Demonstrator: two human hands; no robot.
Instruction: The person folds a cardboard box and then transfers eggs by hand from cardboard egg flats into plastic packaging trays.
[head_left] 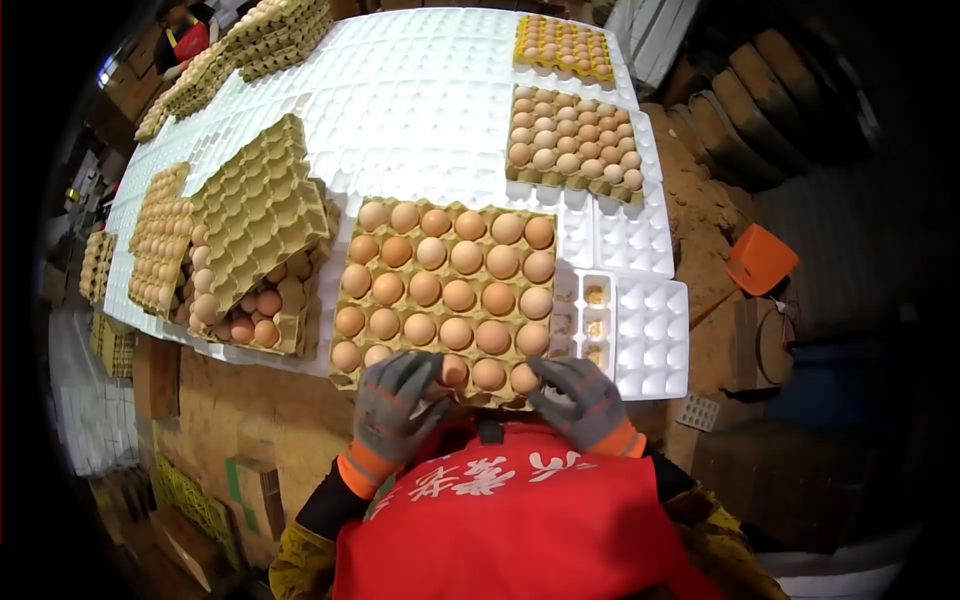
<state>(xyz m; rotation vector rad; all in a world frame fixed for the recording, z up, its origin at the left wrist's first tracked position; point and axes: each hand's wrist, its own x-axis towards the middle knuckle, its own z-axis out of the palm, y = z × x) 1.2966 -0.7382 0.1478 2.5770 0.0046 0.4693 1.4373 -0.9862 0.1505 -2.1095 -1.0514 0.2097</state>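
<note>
At the bench's [650, 345] near edge, the gloved left hand [395, 408] and right hand [582, 402], both half-open with bent fingers, touch the near side of an egg-filled pulp tray [395, 322]. Toward the near left corner, an empty pulp tray [250, 205] tilts over loose-looking eggs [242, 328]; farther along the right edge lies another filled tray [575, 183], then a yellow egg tray [520, 45] at the far right corner.

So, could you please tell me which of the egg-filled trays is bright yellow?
The bright yellow egg tray, farthest away on the right; the tan cardboard egg tray just nearer is duller.
</note>
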